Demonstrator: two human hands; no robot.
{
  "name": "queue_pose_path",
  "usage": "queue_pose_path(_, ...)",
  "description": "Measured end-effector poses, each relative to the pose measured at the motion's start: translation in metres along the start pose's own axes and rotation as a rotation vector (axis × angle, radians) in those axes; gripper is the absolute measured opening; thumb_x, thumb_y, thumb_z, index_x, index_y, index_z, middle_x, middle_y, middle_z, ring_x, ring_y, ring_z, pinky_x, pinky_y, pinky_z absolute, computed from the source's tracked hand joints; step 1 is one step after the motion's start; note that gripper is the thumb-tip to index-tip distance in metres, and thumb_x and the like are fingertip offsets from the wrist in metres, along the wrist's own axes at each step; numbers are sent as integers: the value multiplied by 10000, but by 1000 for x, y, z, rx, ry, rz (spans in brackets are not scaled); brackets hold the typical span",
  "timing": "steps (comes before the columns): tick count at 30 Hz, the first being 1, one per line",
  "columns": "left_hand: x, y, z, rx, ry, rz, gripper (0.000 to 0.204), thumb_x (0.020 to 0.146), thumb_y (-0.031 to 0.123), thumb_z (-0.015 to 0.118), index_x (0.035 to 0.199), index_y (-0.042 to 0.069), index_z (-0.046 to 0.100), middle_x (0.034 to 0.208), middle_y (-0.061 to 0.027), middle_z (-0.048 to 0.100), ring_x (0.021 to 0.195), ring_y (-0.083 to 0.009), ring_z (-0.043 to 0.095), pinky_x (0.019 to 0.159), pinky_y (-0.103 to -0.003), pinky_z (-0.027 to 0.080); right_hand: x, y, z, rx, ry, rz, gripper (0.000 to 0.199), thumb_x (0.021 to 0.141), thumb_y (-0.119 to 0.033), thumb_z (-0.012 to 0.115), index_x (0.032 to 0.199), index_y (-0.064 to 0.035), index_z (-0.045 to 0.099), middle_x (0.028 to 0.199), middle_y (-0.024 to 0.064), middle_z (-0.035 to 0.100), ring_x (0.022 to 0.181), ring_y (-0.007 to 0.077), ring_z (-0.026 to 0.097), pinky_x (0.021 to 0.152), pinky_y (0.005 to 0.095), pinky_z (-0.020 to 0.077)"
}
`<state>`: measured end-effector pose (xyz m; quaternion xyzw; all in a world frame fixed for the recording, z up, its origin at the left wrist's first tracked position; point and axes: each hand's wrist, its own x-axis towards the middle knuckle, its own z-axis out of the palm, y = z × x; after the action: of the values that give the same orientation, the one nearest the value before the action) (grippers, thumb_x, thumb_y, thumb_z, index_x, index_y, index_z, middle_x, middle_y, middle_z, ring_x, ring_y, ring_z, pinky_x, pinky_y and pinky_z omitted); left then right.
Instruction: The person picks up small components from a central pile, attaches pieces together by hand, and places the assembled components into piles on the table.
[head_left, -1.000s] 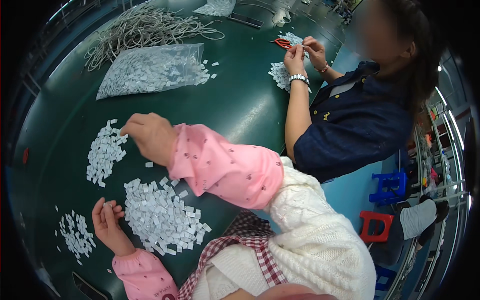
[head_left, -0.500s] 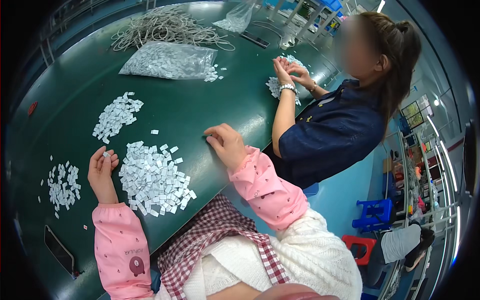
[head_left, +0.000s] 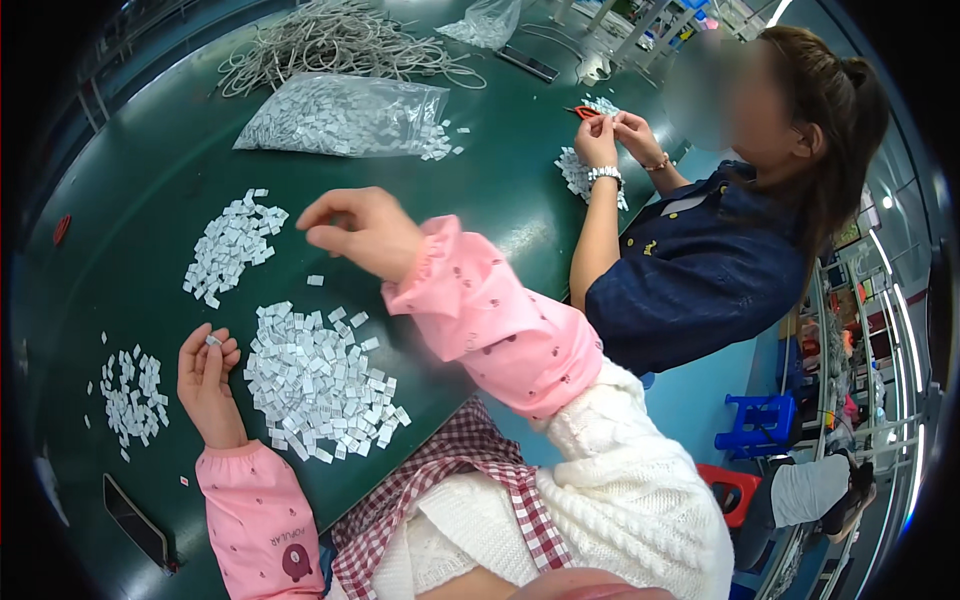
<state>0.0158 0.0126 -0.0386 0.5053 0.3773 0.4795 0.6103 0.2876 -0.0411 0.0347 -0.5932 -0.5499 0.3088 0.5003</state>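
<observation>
Between the thumb and fingers of my left hand (head_left: 208,385) is a small white plastic piece (head_left: 213,341). That hand rests on the table, just left of the biggest pile of white pieces (head_left: 315,385). My right hand (head_left: 365,232) hovers over the table with fingers bent and apart from the thumb, and I see nothing in it. Just left of its fingertips lies a second pile of white pieces (head_left: 233,245). One loose white piece (head_left: 315,281) lies below that hand. A smaller, looser pile (head_left: 135,395) is at the far left.
A clear bag of white pieces (head_left: 340,115) lies at the back, before a heap of grey cables (head_left: 320,50). A phone (head_left: 135,520) sits at the near left. At right a co-worker (head_left: 700,260) handles something small near red-handled pliers (head_left: 586,112).
My right hand has swung left and away from me, to beside the second pile. My left hand still holds its piece. The co-worker's hands have come together, and red-handled pliers show beside them.
</observation>
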Motion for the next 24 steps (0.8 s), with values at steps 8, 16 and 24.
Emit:
queue_pose_path(8, -2, 10, 5, 14, 66, -30, 252, 930, 39, 508, 1174, -17, 529, 1056, -109, 601, 878, -113, 599, 772, -223, 496, 24, 49, 45, -107, 172, -178, 153, 762, -42, 640, 911, -35, 673, 770, 74, 637, 652, 156, 603, 620, 279, 481)
queue_pose_path(16, 2, 9, -4, -30, 32, -65, 260, 934, 38, 500, 1190, -8, 512, 1046, -103, 600, 887, -111, 584, 783, -218, 482, 26, 57, 50, -263, 195, -346, 78, 784, -50, 623, 861, -58, 632, 834, 75, 597, 750, 269, 604, 658, 340, 484)
queue_pose_path(24, 3, 12, -5, -96, 32, -102, 274, 938, 43, 499, 1206, -12, 500, 1055, -104, 598, 889, -108, 585, 780, -216, 486, 34, 55, 42, -381, 261, -438, 83, 781, -47, 629, 863, -61, 619, 850, 60, 590, 799, 252, 595, 671, 343, 490)
